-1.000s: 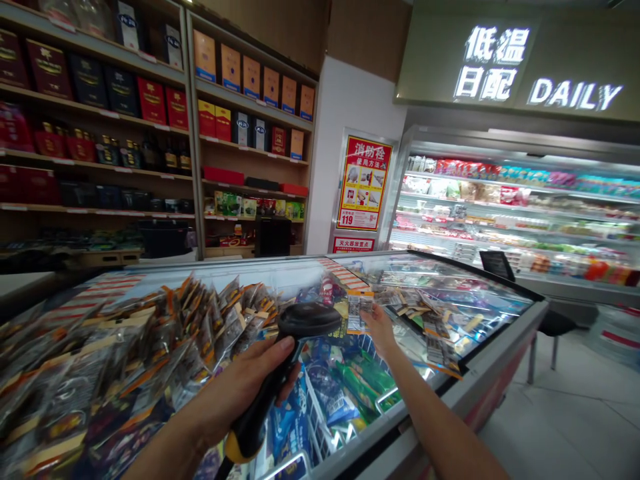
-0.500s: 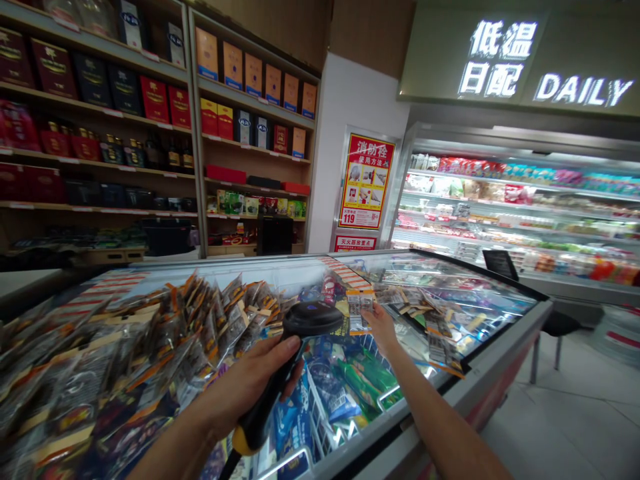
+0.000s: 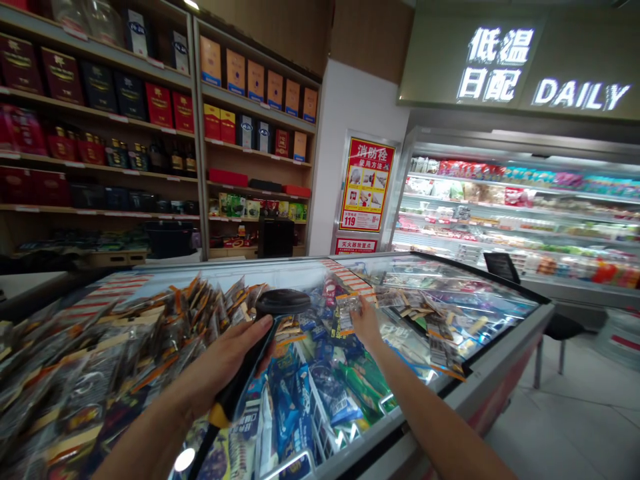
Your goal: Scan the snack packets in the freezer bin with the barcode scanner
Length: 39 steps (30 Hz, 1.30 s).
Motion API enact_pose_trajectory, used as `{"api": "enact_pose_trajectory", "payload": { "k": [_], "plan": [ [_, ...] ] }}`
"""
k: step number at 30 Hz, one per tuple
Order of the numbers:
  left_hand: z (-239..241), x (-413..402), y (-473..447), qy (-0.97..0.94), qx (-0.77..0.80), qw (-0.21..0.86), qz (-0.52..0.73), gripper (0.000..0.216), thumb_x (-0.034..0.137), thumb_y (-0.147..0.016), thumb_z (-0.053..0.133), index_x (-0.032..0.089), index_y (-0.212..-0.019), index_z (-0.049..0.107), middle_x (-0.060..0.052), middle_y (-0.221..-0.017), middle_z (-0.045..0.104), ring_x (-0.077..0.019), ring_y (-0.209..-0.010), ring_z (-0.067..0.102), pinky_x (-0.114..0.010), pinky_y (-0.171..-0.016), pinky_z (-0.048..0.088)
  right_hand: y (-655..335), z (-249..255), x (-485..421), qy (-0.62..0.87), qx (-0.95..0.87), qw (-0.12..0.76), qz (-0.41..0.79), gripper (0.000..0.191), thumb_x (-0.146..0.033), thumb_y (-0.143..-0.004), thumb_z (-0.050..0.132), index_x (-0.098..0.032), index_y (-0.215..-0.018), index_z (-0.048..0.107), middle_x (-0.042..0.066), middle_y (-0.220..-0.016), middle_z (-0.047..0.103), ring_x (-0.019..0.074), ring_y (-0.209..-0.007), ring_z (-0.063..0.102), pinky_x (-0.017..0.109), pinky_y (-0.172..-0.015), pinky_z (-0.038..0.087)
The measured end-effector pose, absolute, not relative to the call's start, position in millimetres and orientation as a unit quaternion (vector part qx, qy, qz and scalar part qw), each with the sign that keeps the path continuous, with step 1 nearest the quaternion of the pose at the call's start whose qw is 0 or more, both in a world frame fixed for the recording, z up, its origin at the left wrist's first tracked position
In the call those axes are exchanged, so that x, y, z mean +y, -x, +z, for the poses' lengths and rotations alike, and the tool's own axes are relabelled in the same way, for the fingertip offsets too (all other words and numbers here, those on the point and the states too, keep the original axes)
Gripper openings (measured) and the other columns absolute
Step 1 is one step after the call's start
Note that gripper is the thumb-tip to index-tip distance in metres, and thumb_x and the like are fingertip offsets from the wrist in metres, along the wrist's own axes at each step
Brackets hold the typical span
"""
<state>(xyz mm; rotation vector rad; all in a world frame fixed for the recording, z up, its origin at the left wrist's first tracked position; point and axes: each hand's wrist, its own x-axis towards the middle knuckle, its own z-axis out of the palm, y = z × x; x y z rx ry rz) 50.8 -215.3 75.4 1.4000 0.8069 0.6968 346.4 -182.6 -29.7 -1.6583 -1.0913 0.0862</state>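
My left hand (image 3: 235, 353) is wrapped round the handle of a black and yellow barcode scanner (image 3: 283, 302), whose head points away to the right and whose cable hangs down. In my right hand (image 3: 364, 320) is a small clear packet with orange edges (image 3: 347, 315), pinched at its right side above the open chest freezer (image 3: 400, 427). A heap of similar packets (image 3: 165, 333) covers the left part of the freezer. More packets (image 3: 435, 327) lie on the glass lid to the right of my right hand. Blue and green frozen bags (image 3: 363, 370) sit below in wire baskets.
Shelves of boxes and bottles (image 3: 165, 103) stand behind the freezer on the left. A red fire-hydrant notice (image 3: 367, 183) hangs on the wall. A lit refrigerated display (image 3: 525, 207) fills the back right, with a black chair (image 3: 560, 325) before it.
The scanner in my left hand has moved left, away from the packet. My right hand has shifted slightly left with the packet, which is now tilted.
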Motion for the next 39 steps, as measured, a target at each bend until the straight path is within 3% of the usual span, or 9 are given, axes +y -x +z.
{"api": "enact_pose_trajectory", "payload": {
  "k": [4, 9, 13, 16, 19, 24, 29, 35, 39],
  "plan": [
    [79.1, -206.0, -38.8, -0.586, 0.385, 0.627, 0.339, 0.04, 0.053, -0.065, 0.052, 0.014, -0.056, 0.054, 0.001, -0.044, 0.053, -0.0078, -0.04, 0.045, -0.017, -0.039, 0.036, -304.9, -15.5, -167.3, 0.738, -0.499, 0.451, 0.045, 0.038, -0.024, -0.077, 0.033, -0.014, -0.11, 0.048, 0.011, -0.102, 0.061, 0.022, -0.1, 0.052, 0.034, -0.085, 0.038],
    [80.5, -201.4, -32.9, -0.544, 0.393, 0.637, 0.379, 0.035, 0.05, -0.065, 0.055, 0.015, -0.06, 0.055, 0.001, -0.048, 0.056, -0.0077, -0.04, 0.046, -0.015, -0.037, 0.037, -246.1, -8.7, -156.1, 0.723, -0.551, 0.402, 0.114, 0.052, -0.046, -0.084, 0.018, -0.015, -0.114, 0.047, 0.014, -0.11, 0.056, 0.026, -0.11, 0.045, 0.048, -0.094, 0.026],
    [76.2, -201.2, -36.6, -0.576, 0.387, 0.627, 0.354, 0.039, 0.053, -0.064, 0.053, 0.015, -0.055, 0.055, 0.001, -0.043, 0.052, -0.008, -0.039, 0.045, -0.016, -0.038, 0.038, -220.9, -13.1, -150.9, 0.682, -0.599, 0.387, 0.163, 0.059, -0.052, -0.082, 0.014, -0.017, -0.125, 0.034, 0.013, -0.13, 0.037, 0.0275, -0.12, 0.031, 0.056, -0.096, 0.014],
    [74.1, -206.0, -42.5, -0.587, 0.379, 0.636, 0.328, 0.042, 0.055, -0.064, 0.051, 0.015, -0.055, 0.055, 0.0, -0.043, 0.053, -0.0084, -0.04, 0.044, -0.016, -0.038, 0.037, -236.0, -12.5, -151.4, 0.697, -0.58, 0.385, 0.173, 0.064, -0.053, -0.081, 0.011, -0.015, -0.131, 0.024, 0.013, -0.136, 0.027, 0.0252, -0.125, 0.022, 0.053, -0.098, 0.012],
    [72.9, -213.6, -49.9, -0.58, 0.377, 0.65, 0.314, 0.039, 0.054, -0.065, 0.052, 0.015, -0.056, 0.054, 0.001, -0.044, 0.053, -0.008, -0.04, 0.043, -0.016, -0.037, 0.035, -288.3, -5.7, -161.1, 0.77, -0.522, 0.352, 0.105, 0.063, -0.051, -0.081, 0.014, -0.015, -0.132, 0.019, 0.012, -0.137, 0.025, 0.0244, -0.125, 0.021, 0.051, -0.099, 0.015],
    [67.2, -221.6, -59.8, -0.605, 0.357, 0.651, 0.289, 0.041, 0.054, -0.067, 0.049, 0.015, -0.057, 0.057, 0.001, -0.047, 0.054, -0.008, -0.043, 0.043, -0.017, -0.043, 0.035, -401.5, 1.6, -193.4, 0.888, -0.423, 0.173, -0.061, 0.055, -0.038, -0.081, 0.025, -0.012, -0.13, 0.024, 0.012, -0.139, 0.018, 0.0274, -0.126, 0.013, 0.057, -0.095, 0.012],
    [62.8, -221.5, -62.6, -0.629, 0.357, 0.635, 0.272, 0.043, 0.054, -0.069, 0.045, 0.014, -0.058, 0.058, 0.0, -0.05, 0.055, -0.009, -0.044, 0.043, -0.019, -0.046, 0.035, -450.3, -11.5, -213.5, 0.894, -0.433, 0.047, -0.104, 0.045, -0.028, -0.08, 0.032, -0.014, -0.122, 0.039, 0.013, -0.136, 0.025, 0.0286, -0.124, 0.019, 0.059, -0.092, 0.009],
    [56.1, -218.1, -64.7, -0.591, 0.366, 0.666, 0.271, 0.038, 0.052, -0.068, 0.05, 0.015, -0.059, 0.056, 0.001, -0.052, 0.055, -0.0083, -0.046, 0.047, -0.018, -0.046, 0.038, -415.9, -19.0, -216.5, 0.843, -0.514, 0.092, -0.131, 0.035, -0.032, -0.079, 0.035, -0.016, -0.099, 0.058, 0.017, -0.105, 0.057, 0.0306, -0.098, 0.049, 0.059, -0.087, 0.016],
    [56.9, -219.7, -66.6, -0.577, 0.376, 0.677, 0.26, 0.036, 0.051, -0.065, 0.055, 0.015, -0.062, 0.056, 0.001, -0.055, 0.057, -0.0082, -0.046, 0.049, -0.018, -0.045, 0.04, -408.7, -9.7, -208.2, 0.84, -0.505, 0.154, -0.13, 0.023, -0.03, -0.072, 0.047, -0.014, -0.074, 0.064, 0.015, -0.087, 0.063, 0.029, -0.09, 0.054, 0.052, -0.084, 0.025]
  ]
}}
